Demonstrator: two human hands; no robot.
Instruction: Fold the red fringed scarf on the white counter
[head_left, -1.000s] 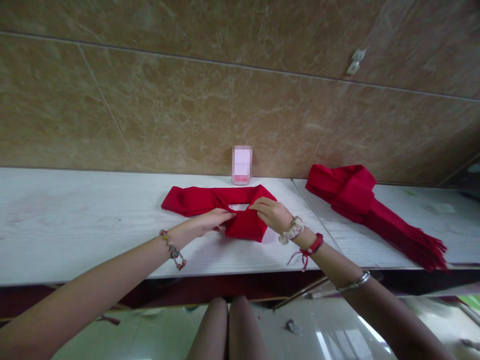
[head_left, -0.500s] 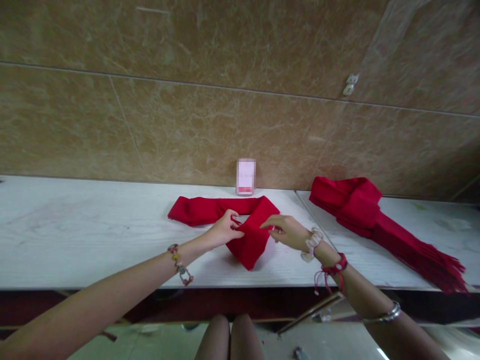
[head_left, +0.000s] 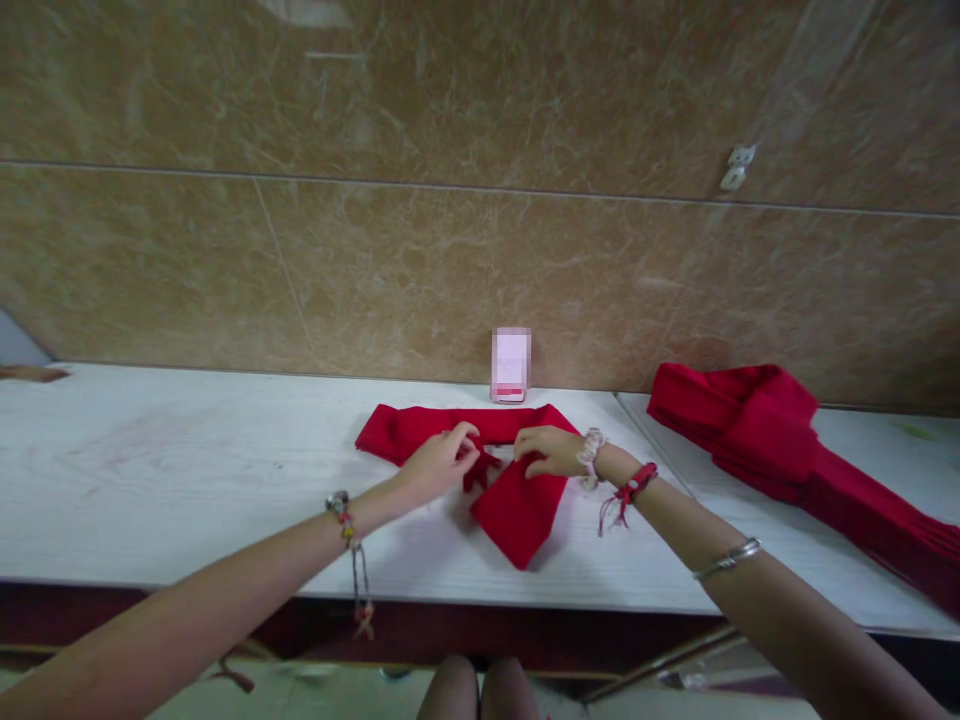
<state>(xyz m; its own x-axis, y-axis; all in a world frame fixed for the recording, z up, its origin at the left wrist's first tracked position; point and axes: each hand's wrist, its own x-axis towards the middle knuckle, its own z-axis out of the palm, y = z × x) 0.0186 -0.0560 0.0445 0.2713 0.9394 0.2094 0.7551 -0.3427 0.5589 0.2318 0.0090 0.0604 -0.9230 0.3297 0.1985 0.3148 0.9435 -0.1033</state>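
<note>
A red scarf (head_left: 531,515) lies folded in a bent loop on the white tabletop, its near fold coming to a downward point. At the left part of the loop my left hand (head_left: 442,462) is closed, thumb and fingers pinching red cloth beside a short bit of fringe (head_left: 480,475). My right hand (head_left: 551,452) has its fingers curled over the upper edge of the near fold and grips it. Some of the cloth between the two hands is covered by the fingers.
Further right lies a second red scarf (head_left: 765,430), folded over itself with a long tail. A phone (head_left: 511,365) with a blurred screen leans against the brown tiled wall (head_left: 420,270). The white tabletop (head_left: 187,480) ends in front of my knees.
My right hand has come left and taken the edge of the near fold. My left hand has shifted to the fringe, which now shows more. The view has turned slightly left.
</note>
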